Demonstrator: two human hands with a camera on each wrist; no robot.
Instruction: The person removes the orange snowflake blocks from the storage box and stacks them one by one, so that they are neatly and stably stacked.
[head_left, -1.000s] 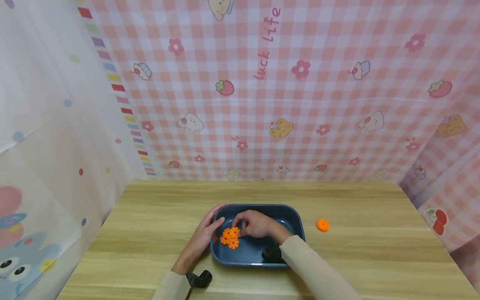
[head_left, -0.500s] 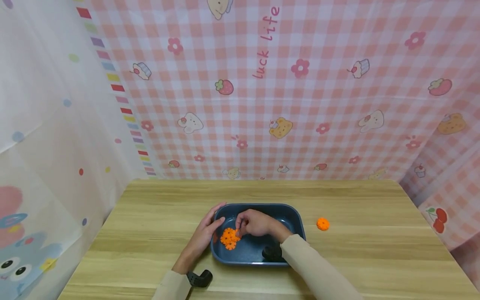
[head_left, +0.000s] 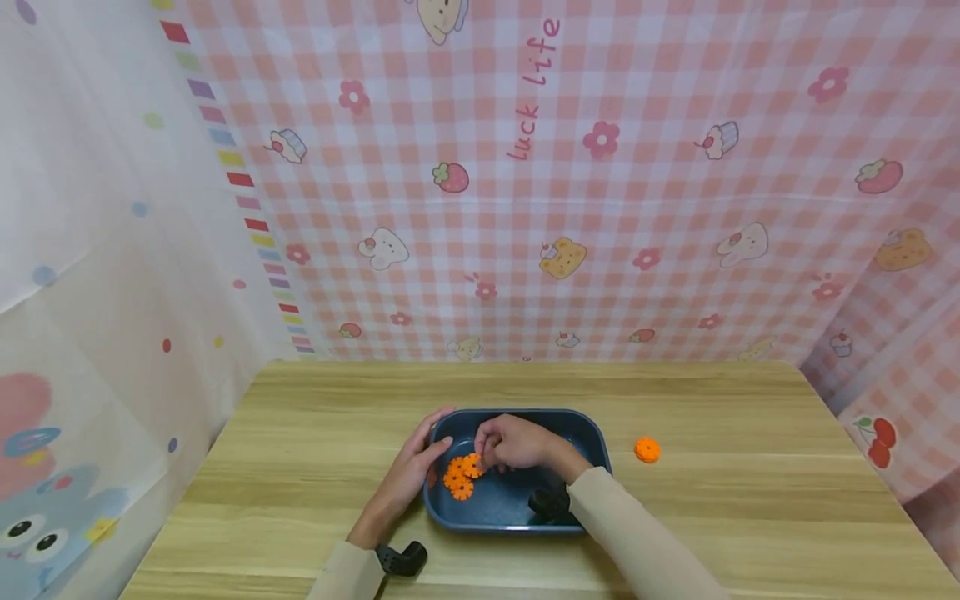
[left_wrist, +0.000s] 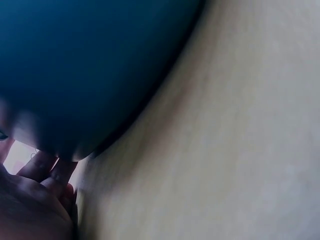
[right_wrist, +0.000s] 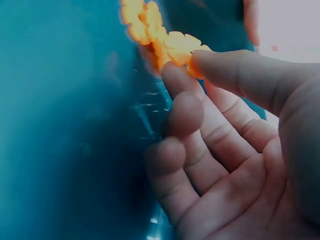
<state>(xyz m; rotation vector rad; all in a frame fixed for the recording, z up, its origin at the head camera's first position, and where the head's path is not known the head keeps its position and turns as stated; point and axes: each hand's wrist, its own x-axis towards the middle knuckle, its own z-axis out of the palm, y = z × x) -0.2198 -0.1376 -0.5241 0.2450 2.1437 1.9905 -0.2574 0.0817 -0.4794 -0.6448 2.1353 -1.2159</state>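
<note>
A dark blue rectangular basin (head_left: 498, 507) stands on the table. My left hand (head_left: 407, 473) holds its left end, thumb over the rim and fingers along the outside. In the left wrist view, the fingertips (left_wrist: 60, 172) touch the basin's outer wall (left_wrist: 90, 60). My right hand (head_left: 513, 442) is inside the basin, palm down. Its thumb and index finger pinch an orange flower-shaped notched disc (right_wrist: 181, 47). Several more orange discs (head_left: 457, 482) lie at the basin's left side, against or overlapping the pinched one; whether they are joined is unclear.
Another orange disc (head_left: 647, 450), perhaps a small stack, lies on the wooden table (head_left: 735, 500) right of the basin. Each wrist wears a black camera; the right one (head_left: 550, 504) hangs inside the basin. A pink checked cloth (head_left: 525, 208) hangs behind the table.
My right hand has shifted slightly right, still pinching a disc. The discs in the basin have turned and rearranged a little. My left hand keeps its hold on the basin.
</note>
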